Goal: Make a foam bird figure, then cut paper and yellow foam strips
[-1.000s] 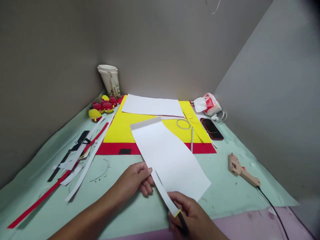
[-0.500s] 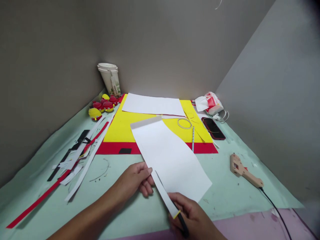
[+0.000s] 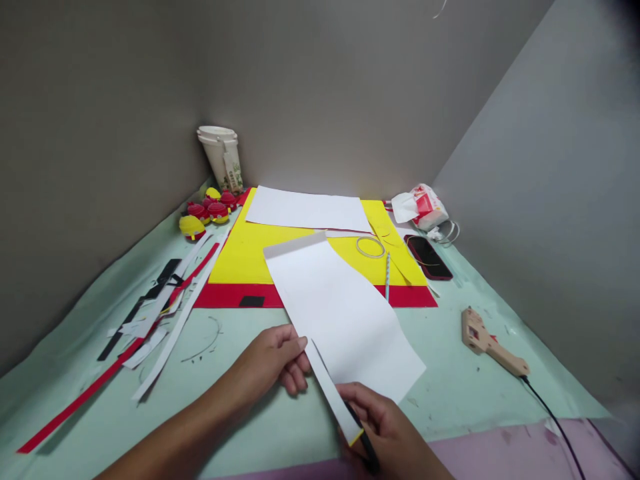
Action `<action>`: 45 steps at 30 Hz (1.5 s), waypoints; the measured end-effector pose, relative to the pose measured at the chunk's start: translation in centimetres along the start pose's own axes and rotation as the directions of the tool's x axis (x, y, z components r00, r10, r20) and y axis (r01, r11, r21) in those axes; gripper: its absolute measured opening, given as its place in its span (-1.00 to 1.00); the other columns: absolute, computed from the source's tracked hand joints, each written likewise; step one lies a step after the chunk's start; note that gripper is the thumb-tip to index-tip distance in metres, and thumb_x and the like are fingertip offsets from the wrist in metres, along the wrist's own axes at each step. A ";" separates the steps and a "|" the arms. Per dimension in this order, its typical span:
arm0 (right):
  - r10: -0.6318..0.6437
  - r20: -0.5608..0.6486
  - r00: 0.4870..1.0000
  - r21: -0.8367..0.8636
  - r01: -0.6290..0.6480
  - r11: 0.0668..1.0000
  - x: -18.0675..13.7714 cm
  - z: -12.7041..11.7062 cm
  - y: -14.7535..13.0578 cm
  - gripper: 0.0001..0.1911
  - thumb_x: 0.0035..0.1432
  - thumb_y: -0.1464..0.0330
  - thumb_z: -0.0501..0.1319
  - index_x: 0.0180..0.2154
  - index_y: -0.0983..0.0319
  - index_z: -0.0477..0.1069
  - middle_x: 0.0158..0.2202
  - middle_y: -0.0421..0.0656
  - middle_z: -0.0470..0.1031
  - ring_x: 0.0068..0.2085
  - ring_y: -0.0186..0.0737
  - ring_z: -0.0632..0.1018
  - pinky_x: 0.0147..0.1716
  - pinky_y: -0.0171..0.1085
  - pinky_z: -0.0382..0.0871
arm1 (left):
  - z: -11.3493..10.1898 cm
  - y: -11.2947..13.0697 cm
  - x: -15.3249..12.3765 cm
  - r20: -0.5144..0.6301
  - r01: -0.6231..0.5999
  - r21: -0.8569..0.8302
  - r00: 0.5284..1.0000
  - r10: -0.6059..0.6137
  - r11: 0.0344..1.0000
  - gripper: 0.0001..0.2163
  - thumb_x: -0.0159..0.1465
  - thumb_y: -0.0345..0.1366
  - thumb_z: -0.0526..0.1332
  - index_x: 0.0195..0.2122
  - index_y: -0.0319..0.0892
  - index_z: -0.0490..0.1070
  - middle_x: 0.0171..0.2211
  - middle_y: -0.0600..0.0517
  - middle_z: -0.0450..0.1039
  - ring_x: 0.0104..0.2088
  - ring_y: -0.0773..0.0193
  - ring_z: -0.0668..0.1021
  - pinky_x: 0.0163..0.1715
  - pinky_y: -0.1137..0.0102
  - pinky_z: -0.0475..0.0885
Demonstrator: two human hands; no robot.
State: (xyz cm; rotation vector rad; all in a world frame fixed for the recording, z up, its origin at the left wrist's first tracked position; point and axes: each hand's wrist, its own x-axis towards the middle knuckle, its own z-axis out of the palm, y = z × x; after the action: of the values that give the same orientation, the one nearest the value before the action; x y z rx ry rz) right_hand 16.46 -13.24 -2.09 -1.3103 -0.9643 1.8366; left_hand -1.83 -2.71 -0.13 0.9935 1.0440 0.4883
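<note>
A curved white sheet of paper (image 3: 345, 307) spans the middle of the view, its far end folded over. My left hand (image 3: 281, 357) is closed on the sheet's left edge, pinching it between thumb and fingers. In my right hand (image 3: 387, 427) are black-handled scissors (image 3: 369, 453), their blades mostly hidden by the paper. A slit runs up from the near edge, and a narrow strip (image 3: 333, 397) with a yellow tip hangs partly cut along the left side, still joined at its upper end.
Paper offcuts (image 3: 150, 317) lie at left, near red-and-yellow round pieces (image 3: 193, 227) and a cup (image 3: 220, 157). Yellow sheet (image 3: 240, 260), white sheet (image 3: 305, 208), tape ring (image 3: 371, 248) and pencil (image 3: 387, 277) sit behind. Phone (image 3: 429, 258), tissue pack (image 3: 427, 205) and corded glue gun (image 3: 493, 343) are right.
The whole view has shifted very slightly. Both hands, the scissors and the paper keep almost the same places, with no clear lengthening of the slit.
</note>
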 end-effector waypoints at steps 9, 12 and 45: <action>0.007 0.006 1.000 -0.030 -0.007 1.000 0.1 -0.1 0.2 -0.53 0.05 0.16 0.31 -0.01 0.21 0.46 -0.61 -0.33 0.31 -0.61 -0.40 0.30 -0.57 -0.38 0.20 | 0.1 0.1 -0.1 -0.004 0.013 0.002 1.000 -0.013 1.000 -0.72 0.15 -0.09 0.25 -0.49 -0.21 0.32 -0.59 0.06 0.46 -0.64 0.33 0.53 -0.64 0.47 0.36; -0.001 0.019 1.000 -0.017 0.001 1.000 0.0 -0.2 0.2 -0.49 0.06 0.11 0.32 0.00 0.23 0.45 -0.60 -0.32 0.30 -0.60 -0.41 0.30 -0.59 -0.40 0.16 | 0.1 0.2 -0.2 -0.006 0.012 0.008 1.000 -0.012 1.000 -0.72 0.16 -0.09 0.24 -0.49 -0.21 0.32 -0.58 0.06 0.47 -0.63 0.34 0.53 -0.63 0.47 0.36; 0.011 -0.004 1.000 -0.020 -0.011 1.000 -0.3 0.2 -1.1 -0.64 0.02 0.29 0.31 -0.11 0.27 0.49 -0.66 -0.38 0.27 -0.68 -0.48 0.22 -0.66 -0.43 0.05 | 0.2 0.0 0.1 -0.051 -0.019 -0.010 0.999 0.018 1.000 -0.70 0.19 -0.09 0.23 -0.49 -0.22 0.31 -0.60 0.07 0.45 -0.66 0.36 0.51 -0.67 0.48 0.39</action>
State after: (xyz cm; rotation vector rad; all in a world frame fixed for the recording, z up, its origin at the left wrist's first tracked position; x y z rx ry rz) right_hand 16.44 -12.97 -1.00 -1.3336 -0.9773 1.8363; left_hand -1.66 -2.74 -0.13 0.9866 1.0773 0.5357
